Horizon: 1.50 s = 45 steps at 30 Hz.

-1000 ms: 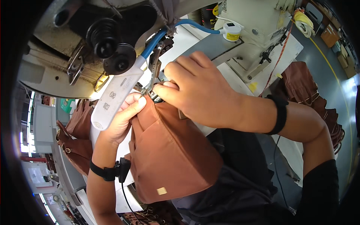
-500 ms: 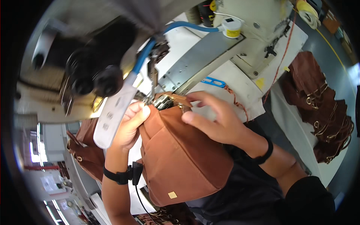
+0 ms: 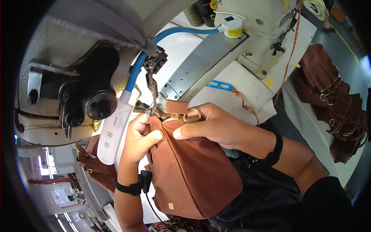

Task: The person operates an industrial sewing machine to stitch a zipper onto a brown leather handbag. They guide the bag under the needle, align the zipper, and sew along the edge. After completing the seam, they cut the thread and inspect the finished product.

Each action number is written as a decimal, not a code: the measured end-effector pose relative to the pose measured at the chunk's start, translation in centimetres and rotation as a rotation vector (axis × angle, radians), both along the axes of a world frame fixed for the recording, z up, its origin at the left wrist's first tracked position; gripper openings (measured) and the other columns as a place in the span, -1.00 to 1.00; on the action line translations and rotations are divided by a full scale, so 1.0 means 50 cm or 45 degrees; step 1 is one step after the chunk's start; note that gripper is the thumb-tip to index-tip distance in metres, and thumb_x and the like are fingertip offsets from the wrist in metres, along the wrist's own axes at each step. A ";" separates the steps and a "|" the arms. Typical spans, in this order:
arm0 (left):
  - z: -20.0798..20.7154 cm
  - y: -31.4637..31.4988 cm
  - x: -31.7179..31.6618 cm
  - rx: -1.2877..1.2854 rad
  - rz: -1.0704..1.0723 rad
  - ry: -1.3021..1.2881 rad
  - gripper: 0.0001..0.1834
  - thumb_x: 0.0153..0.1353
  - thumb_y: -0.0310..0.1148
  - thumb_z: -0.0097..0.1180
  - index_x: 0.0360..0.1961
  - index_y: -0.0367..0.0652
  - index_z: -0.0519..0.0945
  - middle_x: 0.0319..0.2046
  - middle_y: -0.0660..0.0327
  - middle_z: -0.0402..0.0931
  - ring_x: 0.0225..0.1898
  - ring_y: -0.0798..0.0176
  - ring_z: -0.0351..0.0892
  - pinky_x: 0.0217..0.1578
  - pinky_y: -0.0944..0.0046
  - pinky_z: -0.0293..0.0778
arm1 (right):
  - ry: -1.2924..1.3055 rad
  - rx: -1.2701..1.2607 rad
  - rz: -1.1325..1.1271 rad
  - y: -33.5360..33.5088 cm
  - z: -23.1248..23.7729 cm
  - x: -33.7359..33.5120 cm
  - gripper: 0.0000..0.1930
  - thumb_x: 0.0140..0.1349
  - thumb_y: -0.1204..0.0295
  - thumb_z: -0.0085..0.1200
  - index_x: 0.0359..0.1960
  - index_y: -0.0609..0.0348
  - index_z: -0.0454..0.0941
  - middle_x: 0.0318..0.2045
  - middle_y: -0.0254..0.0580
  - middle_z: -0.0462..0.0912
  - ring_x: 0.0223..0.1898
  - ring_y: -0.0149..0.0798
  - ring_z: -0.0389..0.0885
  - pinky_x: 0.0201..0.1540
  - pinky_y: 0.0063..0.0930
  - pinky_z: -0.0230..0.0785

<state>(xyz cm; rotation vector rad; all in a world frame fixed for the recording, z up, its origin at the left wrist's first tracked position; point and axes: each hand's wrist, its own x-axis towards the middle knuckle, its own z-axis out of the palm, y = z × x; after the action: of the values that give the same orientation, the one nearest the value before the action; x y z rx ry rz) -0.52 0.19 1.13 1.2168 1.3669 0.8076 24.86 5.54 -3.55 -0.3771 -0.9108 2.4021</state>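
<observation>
A reddish-brown bag hangs tilted in front of me, its top edge up against the needle and foot of a sewing machine. My left hand pinches the bag's near-left top corner beside the foot, thumb on top. On the other side of the seam, my right hand grips the top edge, thumb pressed on the outer face and fingers behind. By its fingers are a gold ring and a stitched brown leather tab. The foot and my fingers partly hide the bag's top edge.
A white lamp on a blue flexible neck reaches down beside my left hand. Behind lie the metal machine arm and a blue plastic hook on orange cord. Brown bags are piled at right; another bag stands left.
My right hand, earlier loosely spread over the top edge, has closed on the bag. The leather tab and gold ring now show plainly. My left thumb has shifted onto the seam side.
</observation>
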 end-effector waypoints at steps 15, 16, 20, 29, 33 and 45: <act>0.017 0.008 0.011 0.150 -0.013 0.439 -0.65 0.17 -0.23 0.48 -0.18 -0.19 0.62 -0.32 0.44 0.58 -0.30 0.59 0.48 -0.25 0.46 0.44 | -0.076 -0.218 -0.001 0.007 0.018 -0.022 -0.78 0.26 0.47 0.29 -0.07 0.19 0.72 -0.23 -0.43 0.71 -0.20 -0.56 0.60 -0.07 -0.58 0.42; 0.026 0.014 0.017 0.118 -0.005 0.373 -0.66 0.18 -0.24 0.49 -0.18 -0.19 0.63 -0.32 0.44 0.58 -0.30 0.59 0.48 -0.25 0.46 0.44 | -0.081 -0.197 -0.015 0.008 0.012 -0.024 -0.79 0.27 0.47 0.29 -0.07 0.18 0.72 -0.24 -0.44 0.70 -0.22 -0.57 0.58 -0.09 -0.59 0.40; 0.049 0.033 0.018 0.138 -0.085 0.475 -0.62 0.18 -0.23 0.51 -0.11 -0.19 0.63 -0.26 0.39 0.63 -0.28 0.54 0.53 -0.24 0.43 0.49 | -0.144 -0.063 -0.128 0.009 0.010 -0.027 -0.86 0.30 0.40 0.28 -0.17 0.16 0.75 -0.30 -0.48 0.67 -0.32 -0.61 0.48 -0.22 -0.60 0.30; 0.066 0.038 0.025 0.205 -0.028 0.548 -0.48 0.08 -0.18 0.61 -0.06 -0.19 0.62 -0.25 0.33 0.64 -0.29 0.47 0.56 -0.27 0.41 0.50 | -0.830 1.043 -0.773 0.020 0.071 -0.011 -0.65 0.22 0.29 0.30 -0.54 0.31 0.50 -0.69 -0.04 0.45 -0.66 -0.25 0.33 -0.51 -0.26 0.22; 0.092 0.043 0.045 0.139 -0.034 0.578 -0.52 0.07 -0.21 0.61 -0.11 -0.21 0.64 -0.33 0.31 0.63 -0.36 0.45 0.55 -0.32 0.39 0.48 | -1.044 1.275 -0.917 0.012 0.084 -0.007 -0.67 0.17 0.28 0.34 -0.54 0.26 0.52 -0.68 -0.04 0.48 -0.64 -0.05 0.43 -0.50 -0.16 0.27; 0.053 0.044 0.010 0.447 -0.185 0.376 -0.49 0.14 -0.16 0.58 0.02 -0.24 0.73 -0.21 0.23 0.75 -0.18 0.40 0.64 -0.14 0.29 0.59 | -0.694 1.928 -1.016 -0.011 0.086 -0.010 -0.90 0.33 0.50 0.22 -0.22 0.29 0.70 -0.46 -0.10 0.62 -0.42 -0.05 0.59 -0.27 -0.25 0.46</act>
<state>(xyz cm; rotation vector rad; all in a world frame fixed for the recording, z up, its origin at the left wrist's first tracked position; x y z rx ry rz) -0.02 2.37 3.79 1.7450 1.3858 0.8089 24.37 4.99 0.77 -0.5793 -1.9759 0.4999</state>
